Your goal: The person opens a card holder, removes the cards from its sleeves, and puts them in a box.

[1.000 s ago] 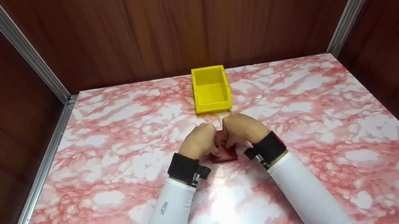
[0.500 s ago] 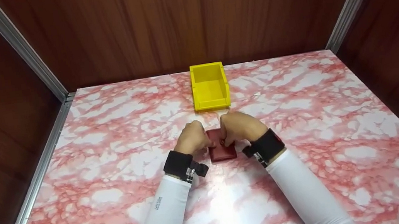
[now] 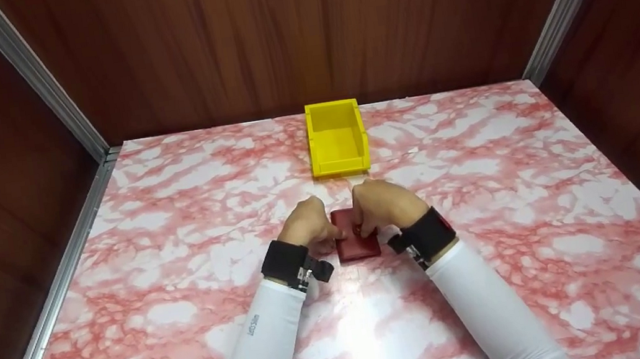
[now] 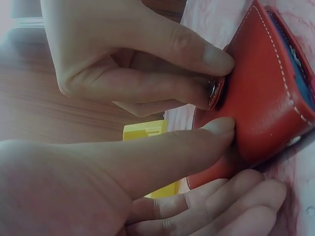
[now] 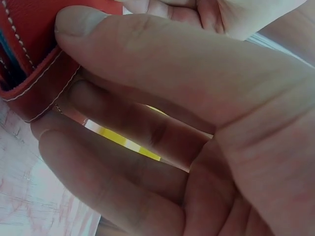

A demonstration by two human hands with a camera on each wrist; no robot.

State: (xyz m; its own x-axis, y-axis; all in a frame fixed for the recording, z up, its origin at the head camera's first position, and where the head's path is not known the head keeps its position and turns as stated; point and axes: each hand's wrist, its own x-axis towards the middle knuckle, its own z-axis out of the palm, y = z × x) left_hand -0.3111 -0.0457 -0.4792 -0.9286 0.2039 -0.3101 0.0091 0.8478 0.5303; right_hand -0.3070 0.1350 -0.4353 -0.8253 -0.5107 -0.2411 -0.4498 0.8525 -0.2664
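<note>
A small red leather wallet [image 3: 358, 248] with white stitching lies on the table between the two hands. My left hand [image 3: 306, 222] holds its left side, thumb on the front face and fingers curled at the edge. From the right, my right hand [image 3: 386, 203] pinches the wallet's closing strap [image 5: 47, 91], which wraps over the side. At the strap's end a metal snap [image 4: 215, 92] shows between right thumb and finger in the left wrist view. Blue lining peeks out along the wallet's open side. The right fingers cover part of the strap.
A yellow open-front bin [image 3: 337, 139] stands just beyond the hands, close to the wooden back wall [image 3: 275, 41]. Wooden side panels with metal corner posts enclose the pink-and-white marbled table [image 3: 178, 237].
My left hand has shifted left, uncovering more of the wallet's face. The right hand keeps its pinch in nearly the same place. The head view has tilted slightly.
</note>
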